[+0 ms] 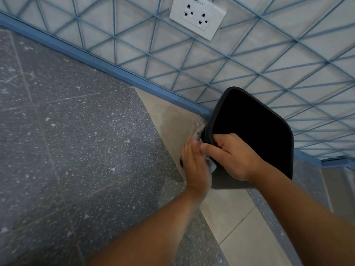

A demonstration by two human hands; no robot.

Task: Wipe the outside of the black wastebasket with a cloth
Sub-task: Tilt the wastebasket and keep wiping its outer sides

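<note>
We see the left hand [196,162] pressing a pale cloth [199,131] flat-fingered against the outer side wall of the black wastebasket [251,129]. Right hand [233,156] grips the near rim, fingers curled inside, thumb outside. Basket stands on the beige floor strip [172,114], hard against the blue skirting [107,66]. Wall [249,60] behind: white, blue triangle lines, double socket [197,17] above. Speckled grey floor tiles [67,141] to the left.

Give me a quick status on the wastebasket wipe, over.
Left hand pressing pale crumpled cloth against black plastic wastebasket side. Right hand gripping its rim. Wastebasket close against blue-lined wall; nothing else in the way.
</note>
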